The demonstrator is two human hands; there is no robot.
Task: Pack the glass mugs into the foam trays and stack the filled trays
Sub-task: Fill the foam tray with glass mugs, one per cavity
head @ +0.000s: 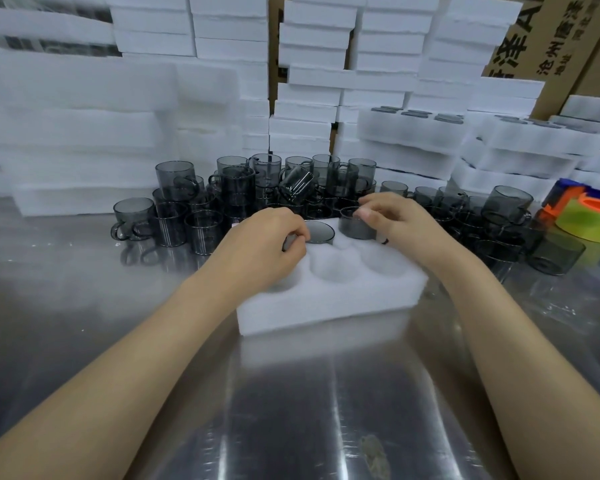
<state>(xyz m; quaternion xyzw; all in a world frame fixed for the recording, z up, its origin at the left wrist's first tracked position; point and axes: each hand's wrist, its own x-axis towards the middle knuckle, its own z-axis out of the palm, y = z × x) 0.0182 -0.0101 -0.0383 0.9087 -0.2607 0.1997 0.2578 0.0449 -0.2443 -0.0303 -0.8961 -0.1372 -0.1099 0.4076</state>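
Observation:
A white foam tray (329,299) with round pockets lies on the steel table in front of me. Two smoky grey glass mugs sit in its far pockets. My left hand (264,244) grips the handle side of the far middle mug (321,233). My right hand (395,216) pinches the rim of the far right mug (355,226), which stands partly sunk in its pocket. The near pockets hold nothing. Behind the tray stands a crowd of several loose grey mugs (236,195), some stacked, one tipped over.
Stacks of foam trays (406,140) rise at the back right, some holding mugs. Foam slabs (84,133) fill the back left. Cardboard boxes (561,39) stand far right. An orange, blue and green tape dispenser (589,216) sits at the right edge. The steel table (291,410) reflects light.

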